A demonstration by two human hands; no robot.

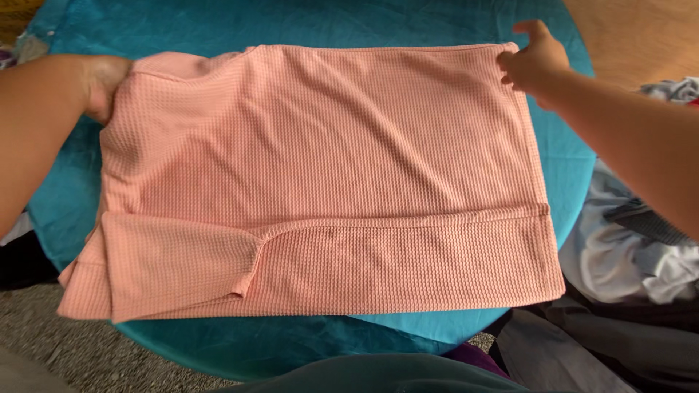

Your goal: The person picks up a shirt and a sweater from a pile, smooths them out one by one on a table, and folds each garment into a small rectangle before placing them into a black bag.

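A pink waffle-knit shirt point(320, 167) lies spread flat on a round table under a teal cloth point(204, 22). Its near long edge is folded up over the body, with a sleeve tucked at the lower left. My left hand point(102, 84) grips the far left corner of the shirt, fingers tucked under the fabric. My right hand point(535, 62) pinches the far right corner, with the thumb raised.
A heap of white and grey clothes point(626, 255) sits to the right of the table. Dark grey fabric point(582, 349) lies below it. Speckled floor point(65, 349) shows at the lower left, wooden floor point(641, 36) at the upper right.
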